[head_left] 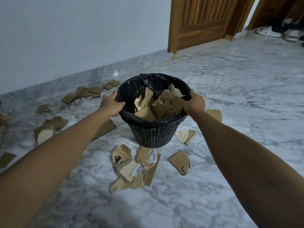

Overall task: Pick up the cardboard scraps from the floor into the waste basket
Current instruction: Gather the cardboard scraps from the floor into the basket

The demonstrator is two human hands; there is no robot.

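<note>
The black mesh waste basket [153, 134] (lined with a black bag) sits between both hands, part-filled with cardboard scraps [156, 106]. The left hand [111, 102] and right hand [194, 102] each grip its rim on opposite sides. More scraps on the floor [136, 167] lie below the hands and out past the left one, on grey marble floor [238, 96].

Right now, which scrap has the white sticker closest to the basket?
Find the black waste basket both hands hold. On the floor touching its base lies a torn cardboard scrap. Its barcode sticker stands nearly upright; the neighbouring scrap's sticker sits lower and slanted.
</note>
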